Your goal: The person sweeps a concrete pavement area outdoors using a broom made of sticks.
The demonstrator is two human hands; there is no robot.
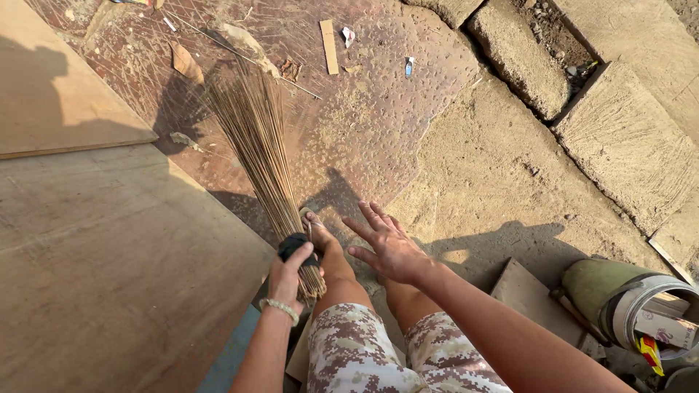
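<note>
Dusty reddish ground (378, 109) littered with scraps lies ahead of the left hand (290, 280), whose fingers are wrapped tight around the black-bound neck of a stick broom (255, 138) fanning forward, while beside it the right hand (389, 247) hovers empty, fingers spread

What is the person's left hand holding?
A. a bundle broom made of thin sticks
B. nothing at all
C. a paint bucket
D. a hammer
A: the left hand has its fingers wrapped around the dark-bound end of the stick broom, whose bristles fan out over the ground, while the right hand is spread open and holds nothing.
</note>
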